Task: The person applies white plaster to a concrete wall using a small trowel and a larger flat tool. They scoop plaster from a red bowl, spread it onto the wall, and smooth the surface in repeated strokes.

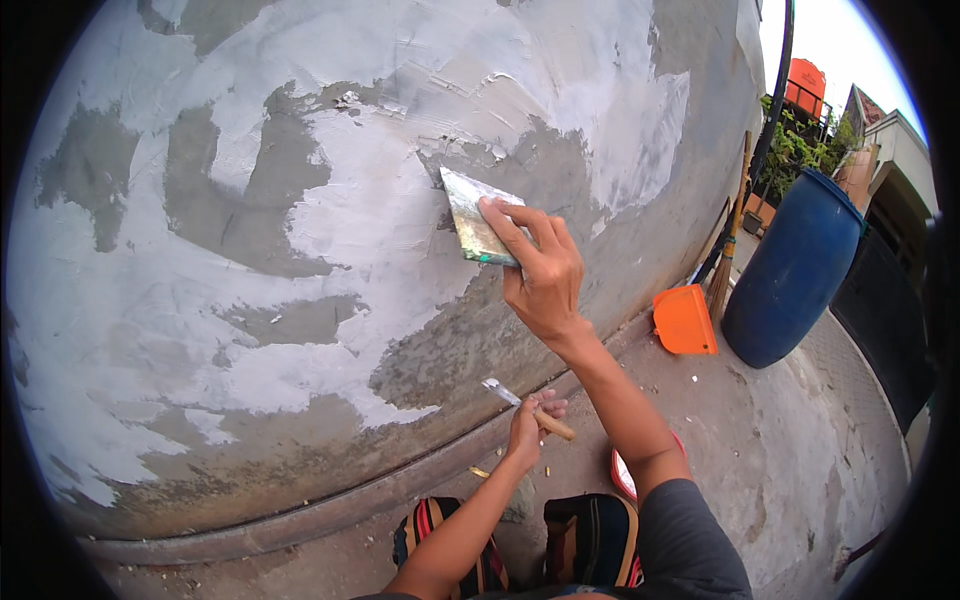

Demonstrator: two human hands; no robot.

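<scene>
Plate (473, 215), likely light, stiff, best held at its three-o'clock edge, pinched in right hand (548, 268); left hand (525, 432) grasps scraper (554, 424) toward six.

A dark grey short sleeve (692, 535) ends near the right elbow (662, 468). The black legwear (580, 535) bears lengthwise red and tan stripes. Left hand (524, 432) and right hand (552, 275) are bare.

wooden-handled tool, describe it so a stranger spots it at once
Start at the patchy wall, then go down to the left hand seen by its lower edge. The wooden-handled tool is held there, slim, unlike the broad flat plate in the right hand.
</scene>
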